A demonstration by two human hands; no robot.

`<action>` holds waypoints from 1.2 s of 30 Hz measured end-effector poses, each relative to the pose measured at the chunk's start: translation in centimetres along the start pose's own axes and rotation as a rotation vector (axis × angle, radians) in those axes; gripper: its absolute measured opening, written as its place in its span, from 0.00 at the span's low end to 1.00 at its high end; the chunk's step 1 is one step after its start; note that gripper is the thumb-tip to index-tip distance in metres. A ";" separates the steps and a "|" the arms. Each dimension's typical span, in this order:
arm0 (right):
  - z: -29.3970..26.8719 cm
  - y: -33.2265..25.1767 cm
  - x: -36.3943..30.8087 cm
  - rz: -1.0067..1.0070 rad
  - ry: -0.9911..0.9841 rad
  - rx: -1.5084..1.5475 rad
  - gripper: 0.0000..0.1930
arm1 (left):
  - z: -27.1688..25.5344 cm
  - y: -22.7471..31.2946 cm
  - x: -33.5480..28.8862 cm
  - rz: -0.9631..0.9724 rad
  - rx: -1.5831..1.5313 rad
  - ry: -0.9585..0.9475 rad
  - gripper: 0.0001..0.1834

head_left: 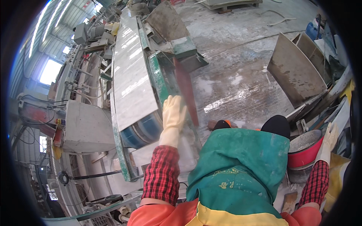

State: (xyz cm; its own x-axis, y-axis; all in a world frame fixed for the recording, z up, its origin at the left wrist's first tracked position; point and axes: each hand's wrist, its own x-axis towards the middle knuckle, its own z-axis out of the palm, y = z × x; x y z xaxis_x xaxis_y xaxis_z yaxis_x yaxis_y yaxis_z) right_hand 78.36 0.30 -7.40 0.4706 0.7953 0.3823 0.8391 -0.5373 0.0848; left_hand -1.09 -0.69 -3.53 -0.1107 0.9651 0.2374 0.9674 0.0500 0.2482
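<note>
My left hand, in a cream rubber glove, lies against the green side rail of a long machine. Its fingers stretch forward and hold nothing. Beside it, a long pale glossy stone slab lies along the machine bed, its near end by a blue roller. Out to the right, my gloved right hand has its fingers extended beside a leaning pale slab. Whether it touches that slab I cannot tell. Just left of this hand stands a red bucket with greyish contents.
Brown-grey panels stand tilted on the wet floor at right. A reddish board leans by the machine. A grey block-shaped housing and an electric motor are at left. My green apron covers the lower middle.
</note>
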 end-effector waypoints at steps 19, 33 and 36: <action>-1.1 -1.3 -1.8 0.004 0.024 0.031 0.33 | 0.6 -0.8 -0.4 0.016 -0.019 0.063 0.24; -1.6 -2.1 -3.3 -0.014 0.022 0.010 0.33 | 1.3 -1.5 -0.6 0.027 -0.023 0.112 0.23; -1.5 -2.0 -3.6 -0.017 0.035 -0.012 0.33 | 1.4 -1.5 -0.5 0.032 -0.026 0.118 0.23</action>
State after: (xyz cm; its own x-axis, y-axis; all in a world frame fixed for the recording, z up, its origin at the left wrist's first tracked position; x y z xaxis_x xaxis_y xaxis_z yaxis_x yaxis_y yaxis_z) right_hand 74.60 -1.87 -7.54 0.4461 0.7941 0.4128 0.8435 -0.5272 0.1028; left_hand -2.16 -0.93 -5.31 -0.1077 0.9291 0.3537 0.9649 0.0119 0.2623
